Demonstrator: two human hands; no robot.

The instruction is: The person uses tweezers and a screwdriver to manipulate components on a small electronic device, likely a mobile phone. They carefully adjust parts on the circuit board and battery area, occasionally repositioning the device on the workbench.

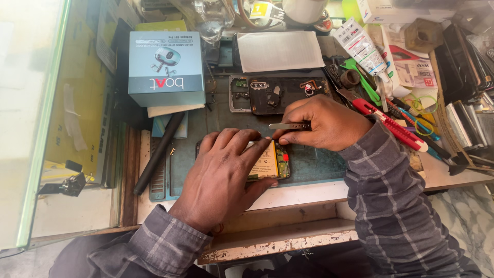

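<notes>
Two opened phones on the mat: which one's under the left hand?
The near one, with yellow battery and green board exposed, under the left hand. The dark one lies farther back, untouched.

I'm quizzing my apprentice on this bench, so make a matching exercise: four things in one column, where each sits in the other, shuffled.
Things:
1. tweezers
2. opened phone
3. blue box
4. red cutter

Places:
A. far left of the mat
B. under the left hand
C. in the right hand
D. right of the right hand

Pairs: 1-C, 2-B, 3-A, 4-D
</notes>
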